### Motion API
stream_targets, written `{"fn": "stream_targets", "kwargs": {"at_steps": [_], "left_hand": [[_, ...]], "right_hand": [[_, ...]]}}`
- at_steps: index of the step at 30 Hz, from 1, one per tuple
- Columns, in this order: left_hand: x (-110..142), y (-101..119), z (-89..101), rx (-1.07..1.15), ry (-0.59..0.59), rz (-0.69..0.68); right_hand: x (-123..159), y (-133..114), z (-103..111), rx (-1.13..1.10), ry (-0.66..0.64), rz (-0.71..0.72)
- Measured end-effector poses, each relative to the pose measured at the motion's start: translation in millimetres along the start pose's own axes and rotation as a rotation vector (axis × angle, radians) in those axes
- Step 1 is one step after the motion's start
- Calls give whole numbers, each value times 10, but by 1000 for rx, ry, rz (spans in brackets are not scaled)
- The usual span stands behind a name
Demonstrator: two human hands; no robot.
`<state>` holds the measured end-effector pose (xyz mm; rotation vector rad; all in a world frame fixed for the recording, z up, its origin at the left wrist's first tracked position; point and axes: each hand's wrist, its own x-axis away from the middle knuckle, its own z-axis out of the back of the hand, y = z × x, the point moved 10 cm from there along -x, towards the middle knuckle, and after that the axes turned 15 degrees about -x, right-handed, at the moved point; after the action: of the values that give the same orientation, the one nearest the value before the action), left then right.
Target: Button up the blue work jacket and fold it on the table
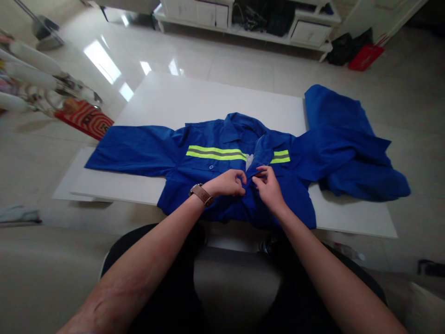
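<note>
A blue cotton work jacket with yellow-green reflective stripes [222,162] is spread face up on the flat white counter [194,99], its hem hanging over the near edge towards the seated person. The left hand [225,182], with a brown-strapped watch [200,194] on its wrist, and the right hand [267,185] are brought together at the front opening, just below the stripes. The fingers of both hands are curled nearly shut and pinched on the two edges of the placket; whether a button is held between them cannot be told, since the fingertips hide it. A second blue garment [347,144] lies crumpled on the right of the counter, touching the jacket's sleeve and trailing over the far right edge.

Several risks are judged from this. The two front edges may be drawn together out of line, so that the stripes are left unmatched. The thin cloth may slip from so small a pinch. As the hem is unsupported, the jacket may be dragged towards the lap if it is pulled, and the crumpled garment may be tugged off the counter with the sleeve.
</note>
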<state>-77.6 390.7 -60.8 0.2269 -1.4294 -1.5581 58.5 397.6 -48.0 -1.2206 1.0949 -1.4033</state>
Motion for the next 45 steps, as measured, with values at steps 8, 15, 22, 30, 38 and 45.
{"fn": "stream_targets", "kwargs": {"at_steps": [8,15,22,30,38,45], "left_hand": [[70,-155,-269,-214,-217,105],[77,0,386,-510,369,77],[41,-16,217,-812,389,68],[26,-19,104,-815,351,72],[4,-62,62,-782,300,64],[15,-72,72,-762,324,103]], "right_hand": [[-151,255,179,-250,98,-160],[-121,105,171,-157,100,-45],[-60,-78,155,-88,91,42],[-42,-114,154,-3,48,61],[19,-209,91,38,12,76],[85,-275,-31,170,-74,132]]}}
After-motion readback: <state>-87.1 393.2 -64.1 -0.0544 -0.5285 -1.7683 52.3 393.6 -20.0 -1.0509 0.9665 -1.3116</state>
